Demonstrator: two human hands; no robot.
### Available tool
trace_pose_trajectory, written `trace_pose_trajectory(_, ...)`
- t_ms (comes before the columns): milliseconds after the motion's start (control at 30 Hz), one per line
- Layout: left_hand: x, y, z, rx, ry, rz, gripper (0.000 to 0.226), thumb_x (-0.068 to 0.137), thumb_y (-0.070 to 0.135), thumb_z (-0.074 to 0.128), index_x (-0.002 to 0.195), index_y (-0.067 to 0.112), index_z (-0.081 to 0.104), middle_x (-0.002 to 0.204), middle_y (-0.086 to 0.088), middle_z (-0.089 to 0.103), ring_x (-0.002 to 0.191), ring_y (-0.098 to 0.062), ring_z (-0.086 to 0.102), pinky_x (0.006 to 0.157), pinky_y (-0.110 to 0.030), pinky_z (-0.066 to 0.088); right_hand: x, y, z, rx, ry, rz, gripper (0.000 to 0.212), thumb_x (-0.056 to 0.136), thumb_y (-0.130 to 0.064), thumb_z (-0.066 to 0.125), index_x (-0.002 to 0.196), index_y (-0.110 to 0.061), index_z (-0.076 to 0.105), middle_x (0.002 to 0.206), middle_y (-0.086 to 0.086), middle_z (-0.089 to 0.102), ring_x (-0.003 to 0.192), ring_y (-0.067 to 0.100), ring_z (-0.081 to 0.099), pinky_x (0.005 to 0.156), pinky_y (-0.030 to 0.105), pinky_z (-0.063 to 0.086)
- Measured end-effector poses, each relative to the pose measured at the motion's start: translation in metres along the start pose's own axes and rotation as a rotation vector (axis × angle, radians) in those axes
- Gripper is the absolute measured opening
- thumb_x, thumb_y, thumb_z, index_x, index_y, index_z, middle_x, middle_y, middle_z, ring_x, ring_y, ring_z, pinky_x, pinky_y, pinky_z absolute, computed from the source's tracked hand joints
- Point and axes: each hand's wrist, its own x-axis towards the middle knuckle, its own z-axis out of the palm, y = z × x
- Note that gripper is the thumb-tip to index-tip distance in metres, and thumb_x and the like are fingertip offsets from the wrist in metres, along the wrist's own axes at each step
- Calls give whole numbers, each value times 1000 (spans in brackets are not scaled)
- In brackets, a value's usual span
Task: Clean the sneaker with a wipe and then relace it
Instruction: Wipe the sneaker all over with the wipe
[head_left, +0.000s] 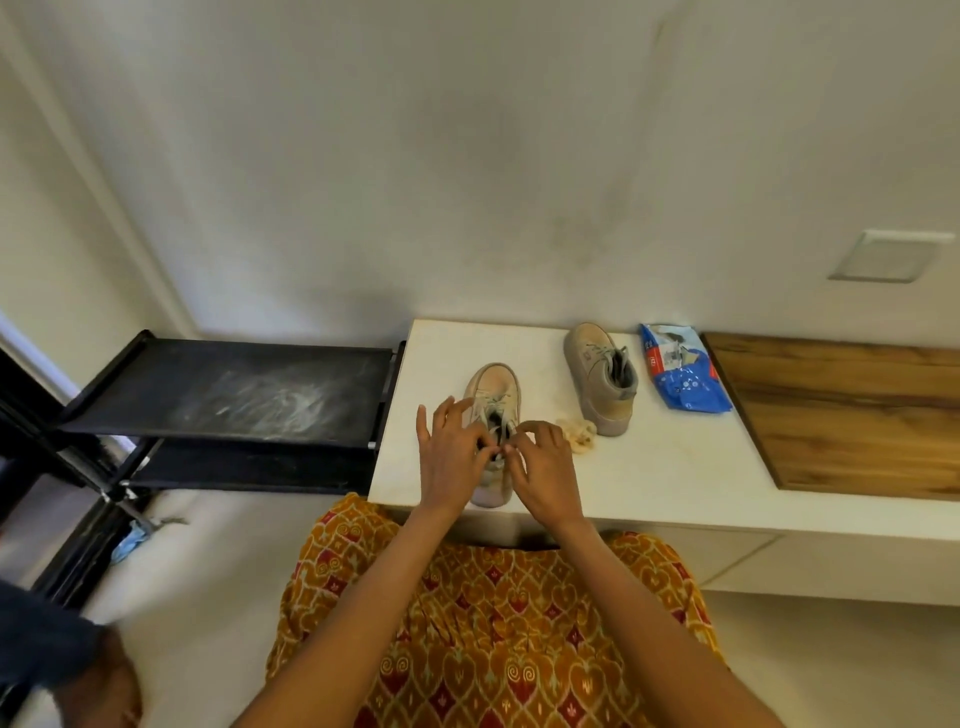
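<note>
Two bare hands meet over the near sneaker (491, 400), which stands at the front edge of the white counter (649, 467), toe pointing away toward the wall and heel nearest the person. The left hand (451, 457) lies over the shoe's left side, thumb and forefinger pinching the lace (493, 408) at the upper eyelets while the other fingers fan out, raised and spread. The right hand (543, 470) comes in from the shoe's right, its thumb and forefinger pinched on the lace at the same spot, the remaining fingers loosely curled. The fingertips of both hands nearly touch above the shoe's opening; the laced front of the shoe shows beyond them. Just right of the right hand, a crumpled used wipe (576, 434) lies on the counter. Farther back and to the right stands the second sneaker (600, 376), laced, and beside it, by the wall, a blue wipe packet (678, 374).
</note>
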Motion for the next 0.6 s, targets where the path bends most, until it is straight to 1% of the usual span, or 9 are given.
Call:
trace_pose_trajectory(100, 2, -4, 2, 56, -27, 92, 14, 83, 38, 65, 79, 28, 73, 131, -5, 58, 131, -29, 42, 112, -55, 12, 2, 11, -2, -1, -12, -41, 38, 93, -38, 33, 102, -19, 65, 119, 3, 57, 114, 20, 45, 89, 36, 38)
trace_pose_trajectory(200, -7, -9, 4, 73, 26, 166, 37, 89, 51, 44, 84, 29, 74, 135, -6, 54, 133, -30, 41, 112, -56, 16, 13, 20, -6, 33, 32, -12, 35, 95, -36, 36, 105, -19, 65, 120, 4, 57, 113, 21, 46, 90, 36, 40)
trace_pose_trajectory(233, -11, -11, 4, 68, 41, 184, 40, 88, 54, 41, 83, 30, 73, 138, -7, 51, 134, -30, 38, 113, -56, 16, 17, 23, -7, 40, 62, 18, 35, 96, -33, 36, 105, -17, 65, 119, 5, 57, 112, 22, 47, 90, 36, 41)
trace_pose_trajectory(300, -17, -16, 5, 83, 59, 238, 38, 86, 55, 44, 82, 30, 73, 142, -7, 46, 137, -29, 33, 112, -55, 14, 26, 32, -6, 20, 134, 98, 30, 96, -25, 38, 107, -13, 64, 115, 7, 59, 108, 25, 51, 89, 36, 42)
trace_pose_trajectory(367, -21, -20, 7, 99, 85, 313, 25, 85, 46, 55, 84, 29, 73, 144, -7, 43, 138, -28, 28, 112, -56, 14, 34, 45, -5, -48, 139, 236, 26, 96, -16, 43, 114, -11, 60, 119, 10, 57, 111, 28, 53, 89, 38, 46)
trace_pose_trajectory(433, -19, -21, 8, 96, 103, 404, 8, 80, 32, 69, 87, 30, 72, 145, -6, 41, 139, -27, 27, 112, -57, 15, 40, 59, -5, -120, -48, 455, 34, 95, -15, 43, 128, -14, 50, 132, 11, 49, 118, 29, 50, 89, 42, 48)
trace_pose_trajectory(500, -15, -23, 8, 105, 98, 458, 18, 76, 24, 74, 91, 32, 70, 147, -7, 39, 139, -28, 26, 111, -59, 16, 42, 70, -4, -196, -289, 558, 34, 96, -17, 38, 129, -16, 47, 131, 11, 49, 115, 30, 52, 87, 42, 47)
trace_pose_trajectory(533, -13, -26, 8, 109, 105, 463, 22, 76, 21, 73, 95, 33, 69, 147, -7, 39, 139, -28, 26, 111, -59, 16, 42, 75, -2, -211, -351, 561, 31, 96, -18, 36, 124, -16, 50, 126, 10, 53, 111, 29, 55, 85, 40, 46)
trace_pose_trajectory(600, -8, -36, 5, 113, 130, 428, 33, 78, 19, 69, 108, 33, 66, 145, -8, 41, 137, -30, 31, 111, -59, 17, 39, 83, 3, -187, -351, 558, 28, 96, -21, 36, 114, -16, 57, 116, 9, 59, 103, 28, 58, 82, 36, 45)
